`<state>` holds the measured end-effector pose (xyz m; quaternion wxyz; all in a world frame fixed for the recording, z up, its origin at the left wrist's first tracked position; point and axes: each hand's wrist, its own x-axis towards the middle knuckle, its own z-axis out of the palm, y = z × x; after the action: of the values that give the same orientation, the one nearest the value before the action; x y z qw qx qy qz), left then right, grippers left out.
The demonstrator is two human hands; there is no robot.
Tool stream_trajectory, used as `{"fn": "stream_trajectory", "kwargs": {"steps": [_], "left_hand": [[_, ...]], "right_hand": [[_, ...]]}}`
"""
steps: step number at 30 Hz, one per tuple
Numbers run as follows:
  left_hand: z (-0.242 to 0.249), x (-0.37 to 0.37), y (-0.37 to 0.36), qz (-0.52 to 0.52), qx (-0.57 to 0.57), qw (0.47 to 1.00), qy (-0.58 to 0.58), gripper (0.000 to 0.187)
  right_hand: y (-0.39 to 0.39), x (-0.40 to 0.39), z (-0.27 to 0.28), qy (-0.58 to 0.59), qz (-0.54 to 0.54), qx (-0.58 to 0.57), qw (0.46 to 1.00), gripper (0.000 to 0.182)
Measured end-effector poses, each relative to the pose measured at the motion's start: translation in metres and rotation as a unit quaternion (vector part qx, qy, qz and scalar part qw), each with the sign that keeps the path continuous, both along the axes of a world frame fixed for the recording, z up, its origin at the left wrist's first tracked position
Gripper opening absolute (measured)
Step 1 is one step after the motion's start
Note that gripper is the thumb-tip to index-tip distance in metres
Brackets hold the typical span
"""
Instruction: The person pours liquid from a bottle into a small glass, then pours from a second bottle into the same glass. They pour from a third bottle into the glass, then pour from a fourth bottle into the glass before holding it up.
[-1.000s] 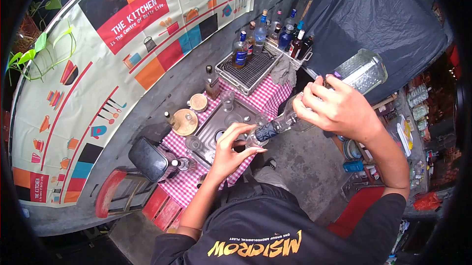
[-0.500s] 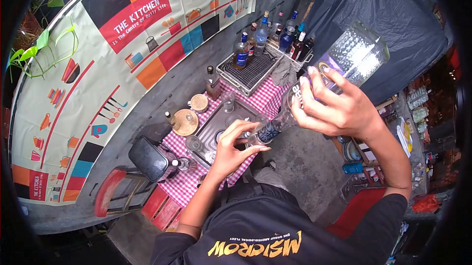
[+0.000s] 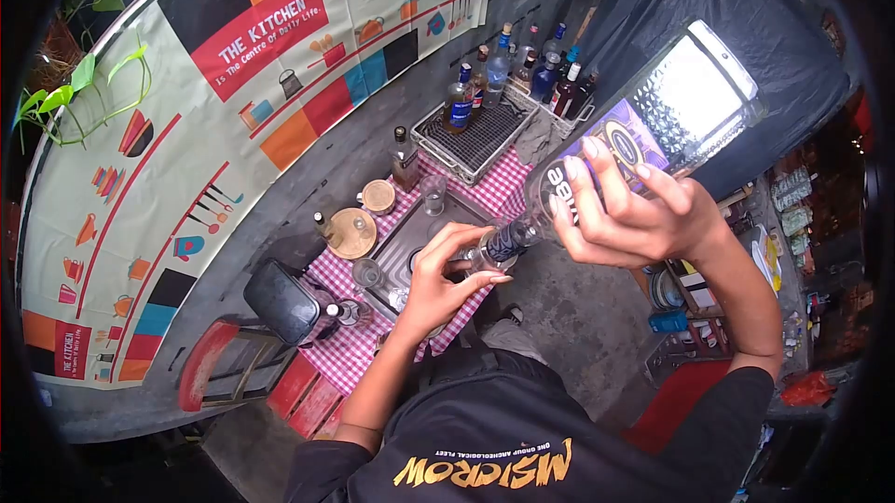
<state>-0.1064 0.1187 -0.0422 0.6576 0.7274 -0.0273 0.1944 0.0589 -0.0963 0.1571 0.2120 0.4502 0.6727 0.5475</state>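
Head view: left hand pinches the neck to steady it, right hand wraps the body of the clear bottle, tipped mouth-down over the metal tray; beyond, bottles crowd a wire rack

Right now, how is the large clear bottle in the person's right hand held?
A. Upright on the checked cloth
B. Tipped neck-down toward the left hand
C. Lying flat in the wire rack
B: the right hand grips the bottle base-up, its neck slanting down to the left hand.
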Motion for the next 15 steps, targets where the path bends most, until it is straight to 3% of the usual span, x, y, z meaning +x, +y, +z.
{"fn": "stream_trajectory", "kwargs": {"steps": [8,15], "left_hand": [[0.0028,0.0014,-0.0011,0.0,-0.027,1.0,-0.002,0.058],[0.004,0.0026,-0.0013,-0.004,-0.034,0.999,-0.013,0.057]], "right_hand": [[0.0036,0.0018,0.006,-0.046,0.054,0.04,0.997,0.011],[0.0026,0.0091,0.0071,-0.112,0.098,0.057,0.987,0.02]]}}
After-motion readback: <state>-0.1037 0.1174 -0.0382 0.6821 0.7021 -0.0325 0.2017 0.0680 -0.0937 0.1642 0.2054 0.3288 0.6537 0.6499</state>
